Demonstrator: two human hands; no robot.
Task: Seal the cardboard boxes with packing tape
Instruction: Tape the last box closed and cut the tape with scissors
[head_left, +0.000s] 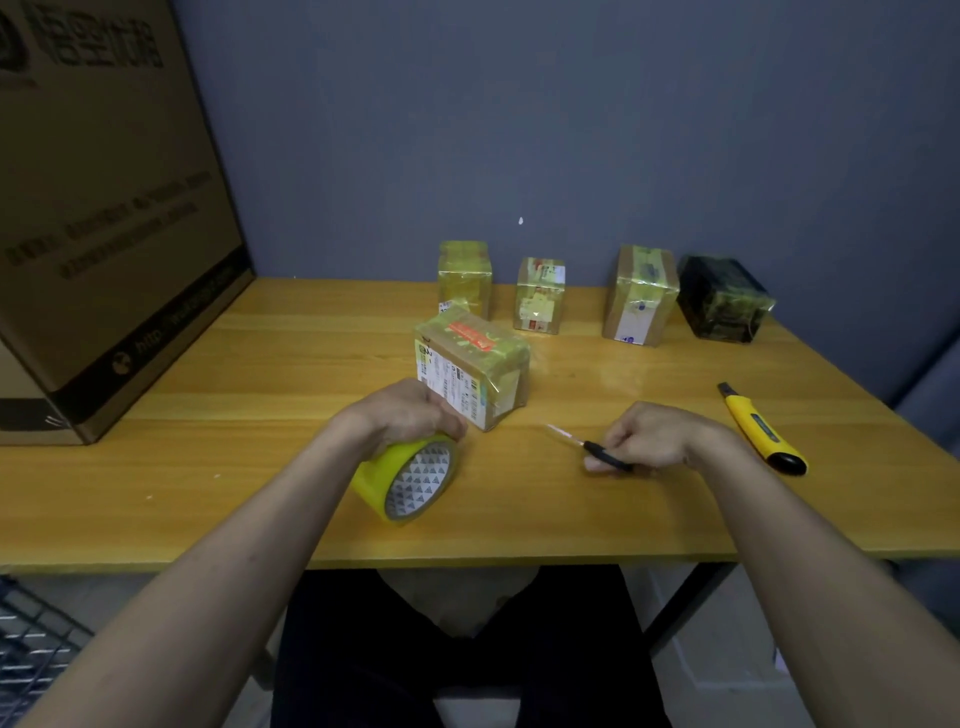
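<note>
My left hand (410, 413) grips a roll of yellow packing tape (405, 480) from above, holding it on its edge on the wooden table (260, 467). Just beyond it lies a small cardboard box (475, 364) wrapped in yellowish tape, with a printed label on its near side and a red sticker on top. My right hand (657, 436) holds small black-handled scissors (592, 449), blades pointing left and resting low over the table. The box sits apart from both hands' fingers, close to the left one.
Along the back wall stand three small taped boxes (464, 278) (540, 296) (641, 293) and a black wrapped box (722, 299). A yellow utility knife (761, 428) lies at the right. A large cardboard box (104, 208) fills the table's left end.
</note>
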